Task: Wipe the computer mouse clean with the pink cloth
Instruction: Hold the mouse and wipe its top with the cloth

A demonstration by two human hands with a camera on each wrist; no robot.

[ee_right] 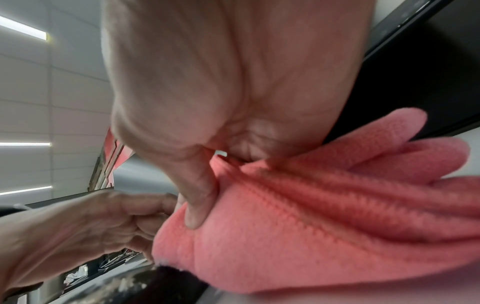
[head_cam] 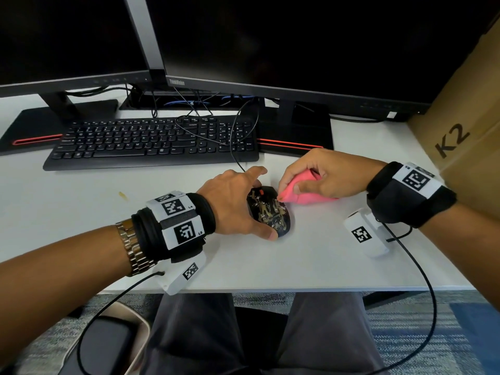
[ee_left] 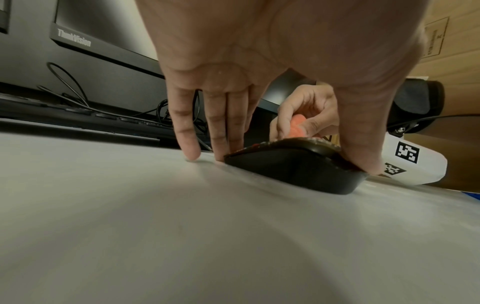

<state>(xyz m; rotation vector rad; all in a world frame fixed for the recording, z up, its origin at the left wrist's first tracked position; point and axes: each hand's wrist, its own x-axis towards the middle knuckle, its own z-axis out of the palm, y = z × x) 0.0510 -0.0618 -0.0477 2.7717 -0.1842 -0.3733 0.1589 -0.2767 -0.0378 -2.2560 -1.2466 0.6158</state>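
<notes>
A black computer mouse (head_cam: 269, 211) smeared with brownish and white grime lies on the white desk (head_cam: 81, 207). My left hand (head_cam: 243, 204) grips it, thumb at its near end and fingers at its far end, as the left wrist view shows the mouse (ee_left: 291, 164) pinned between them. My right hand (head_cam: 319, 174) holds a bunched pink cloth (head_cam: 303, 190) and presses its tip on the mouse's right top edge. In the right wrist view the pink cloth (ee_right: 298, 226) fills the frame, the thumb pressed into it, the mouse (ee_right: 145, 288) just below.
A black keyboard (head_cam: 151, 142) lies behind the mouse, its cable running toward the mouse. Two dark monitors (head_cam: 270, 44) stand at the back on stands. A cardboard box (head_cam: 465, 117) stands at the right. The desk's front edge is close to my wrists.
</notes>
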